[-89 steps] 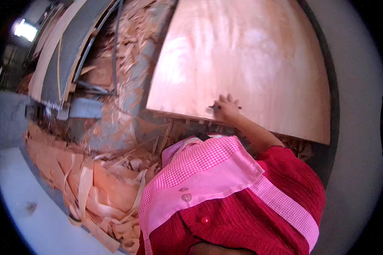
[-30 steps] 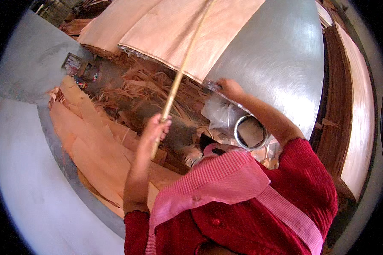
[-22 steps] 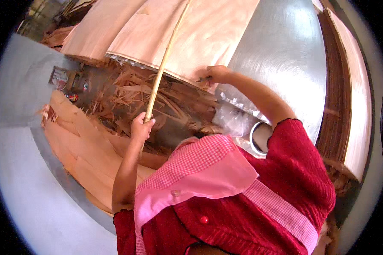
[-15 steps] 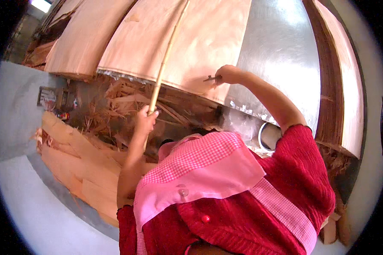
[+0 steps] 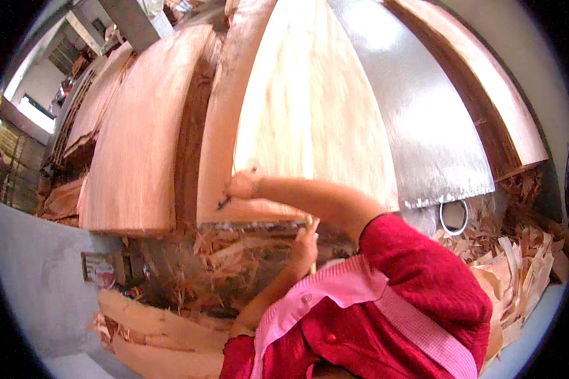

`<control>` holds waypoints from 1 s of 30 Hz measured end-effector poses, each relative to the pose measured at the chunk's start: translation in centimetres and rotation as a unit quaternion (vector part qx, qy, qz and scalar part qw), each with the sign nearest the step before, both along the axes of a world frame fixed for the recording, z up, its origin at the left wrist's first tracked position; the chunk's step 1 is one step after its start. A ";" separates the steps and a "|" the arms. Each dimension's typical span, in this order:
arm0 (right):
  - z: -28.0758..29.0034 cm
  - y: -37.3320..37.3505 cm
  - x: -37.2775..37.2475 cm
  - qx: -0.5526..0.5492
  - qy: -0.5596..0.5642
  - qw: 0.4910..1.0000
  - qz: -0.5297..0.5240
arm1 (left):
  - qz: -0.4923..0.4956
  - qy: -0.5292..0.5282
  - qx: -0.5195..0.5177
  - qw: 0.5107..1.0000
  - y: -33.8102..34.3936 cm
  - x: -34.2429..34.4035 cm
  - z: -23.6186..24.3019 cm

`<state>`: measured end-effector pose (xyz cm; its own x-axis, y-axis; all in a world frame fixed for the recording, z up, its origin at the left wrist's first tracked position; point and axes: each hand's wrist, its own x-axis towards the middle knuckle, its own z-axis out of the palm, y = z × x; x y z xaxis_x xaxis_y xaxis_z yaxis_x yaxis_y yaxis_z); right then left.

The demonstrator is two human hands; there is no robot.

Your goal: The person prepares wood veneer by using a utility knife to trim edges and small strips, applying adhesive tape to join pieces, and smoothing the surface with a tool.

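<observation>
My left hand (image 5: pixel 305 246) is closed round a pale bamboo stick (image 5: pixel 313 269), just off the near edge of the worktop. My right arm reaches across to the left, and my right hand (image 5: pixel 243 186) is closed on a small dark tool (image 5: pixel 223 203) whose ends stick out on both sides of the fist. The tool's exact kind is too blurred to tell. Under the right hand lies a thin wood veneer sheet (image 5: pixel 354 126), its pale left edge over a browner sheet (image 5: pixel 216 158). How far the stick runs over the veneer is hard to make out.
A grey metal worktop (image 5: pixel 423 107) shows right of the veneer. Veneer stacks stand at the left (image 5: pixel 133 139) and far right (image 5: pixel 506 82). Torn wood scraps (image 5: pixel 518 278) heap below, near a white-rimmed round object (image 5: pixel 454 218). A grey wall (image 5: pixel 38 278) is at lower left.
My right hand has moved left across the veneer with the dark tool. My left hand has come lower relative to the worktop and to the right, still on the stick. The view has shifted left.
</observation>
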<state>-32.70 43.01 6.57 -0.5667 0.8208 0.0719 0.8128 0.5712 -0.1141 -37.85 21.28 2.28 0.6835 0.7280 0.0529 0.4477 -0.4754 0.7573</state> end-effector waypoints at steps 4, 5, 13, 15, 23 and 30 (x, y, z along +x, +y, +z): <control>1.2 -0.5 -7.1 -0.113 -0.110 0.984 0.083 | 0.054 0.003 -0.404 0.913 5.4 -1.0 -3.2; 1.0 -1.0 -6.2 -0.125 -0.078 0.985 0.085 | 0.061 -0.034 -0.426 0.902 5.6 -0.9 -2.4; 6.9 -12.1 11.5 -0.068 0.604 0.669 -0.428 | -0.002 -0.339 -0.502 0.796 8.1 -3.4 10.4; 10.8 -14.6 10.8 -0.255 0.611 0.594 -0.457 | -0.032 -0.333 -0.469 0.818 7.9 -1.9 13.0; 11.9 -23.4 19.9 -0.176 0.677 0.517 -0.494 | -0.310 -0.258 -0.575 0.712 1.6 2.8 11.4; 6.8 -37.1 33.8 -0.050 0.511 0.522 -0.681 | 0.212 -0.575 -0.502 0.610 1.7 -2.6 1.9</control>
